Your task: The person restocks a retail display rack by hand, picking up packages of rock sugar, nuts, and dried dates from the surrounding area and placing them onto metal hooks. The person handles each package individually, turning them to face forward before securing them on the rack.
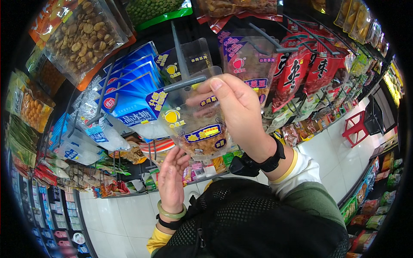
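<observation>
My right hand (240, 108) grips the upper right edge of a clear plastic snack bag (193, 150). Brown pieces fill the bag's lower part, and a purple and white corner, a yellow emblem and printed writing mark its front. The bag is at the end of a grey display hook (185, 84); whether it still hangs there I cannot tell. Below its lower left corner is my left hand (172, 177), palm up, fingers loosely spread, holding nothing; contact with the bag is unclear. A similar bag (185, 54) hangs farther back on the hook.
Blue and white bags of rock sugar (135, 109) hang at left, red date bags (295, 69) at right. A large bag of beans (85, 42) juts out at upper left. Bare hooks (269, 38) project nearby. A red stool (355, 129) stands on the tiled floor (326, 161).
</observation>
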Available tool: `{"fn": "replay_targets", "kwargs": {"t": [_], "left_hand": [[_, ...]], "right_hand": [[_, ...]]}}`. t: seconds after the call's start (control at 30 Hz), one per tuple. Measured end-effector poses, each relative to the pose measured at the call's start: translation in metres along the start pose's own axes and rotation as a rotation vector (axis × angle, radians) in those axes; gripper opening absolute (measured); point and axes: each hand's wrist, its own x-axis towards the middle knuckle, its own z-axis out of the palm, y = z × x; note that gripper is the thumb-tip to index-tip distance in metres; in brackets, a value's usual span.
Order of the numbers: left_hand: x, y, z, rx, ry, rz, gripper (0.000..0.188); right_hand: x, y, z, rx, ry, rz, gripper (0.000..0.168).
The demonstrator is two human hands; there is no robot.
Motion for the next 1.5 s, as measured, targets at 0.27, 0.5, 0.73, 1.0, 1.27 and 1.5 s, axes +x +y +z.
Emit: {"fn": "replay_targets", "kwargs": {"t": [0.27, 0.5, 0.73, 1.0, 1.27, 1.5], "left_hand": [[0.003, 0.001, 0.001, -0.005, 0.003, -0.007, 0.052], [0.005, -0.003, 0.001, -0.017, -0.017, -0.029, 0.05], [0.004, -0.001, 0.003, -0.033, 0.017, -0.029, 0.047], [0.007, -0.005, 0.004, -0.056, 0.028, -0.068, 0.046], [0.014, -0.01, 0.015, -0.008, -0.067, -0.118, 0.044], [0.016, -0.014, 0.021, 0.014, -0.108, -0.158, 0.041]], "right_hand": [[0.0, 0.0, -0.003, -0.067, -0.001, -0.051, 0.024], [0.022, 0.017, -0.009, -0.028, 0.05, -0.025, 0.023], [0.055, 0.044, -0.01, -0.127, 0.136, -0.122, 0.027], [0.007, 0.038, -0.008, -0.216, 0.138, -0.311, 0.036], [0.006, -0.013, -0.096, -0.764, 0.457, -0.666, 0.048], [0.035, -0.016, -0.098, -0.394, 0.242, -0.466, 0.065]]}}
